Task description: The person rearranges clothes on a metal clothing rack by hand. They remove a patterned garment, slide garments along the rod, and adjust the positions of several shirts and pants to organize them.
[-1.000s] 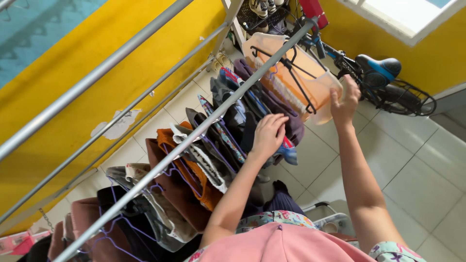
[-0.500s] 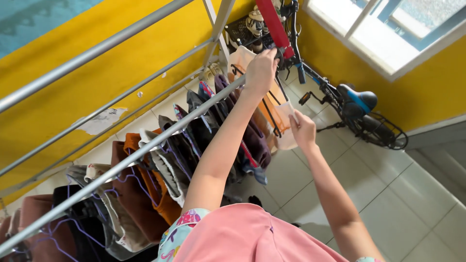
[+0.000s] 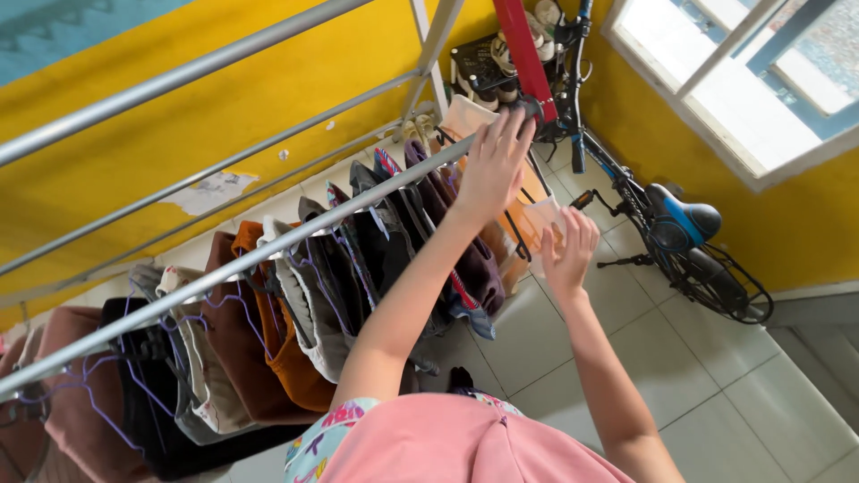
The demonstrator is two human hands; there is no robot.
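A long metal drying rail (image 3: 268, 255) runs diagonally and carries several garments on hangers, brown, orange, grey and dark ones. At the rail's far end my left hand (image 3: 494, 165) lies over the rail, its fingers closed around the hook of a black hanger (image 3: 522, 228). A peach garment (image 3: 540, 213) hangs from that hanger. My right hand (image 3: 569, 253) is lower and to the right, fingers apart, touching the side of the peach garment.
A second rail (image 3: 179, 76) runs higher up along the yellow wall (image 3: 224, 134). A bicycle with a blue saddle (image 3: 684, 219) leans under the window (image 3: 743, 63). A red post (image 3: 523, 54) and shoes stand in the corner. The floor is white tile (image 3: 716, 385).
My left hand rose from mid-rail to the rail's far end with the hanger. My right hand dropped from the garment's top to its side. The view swung toward the window.
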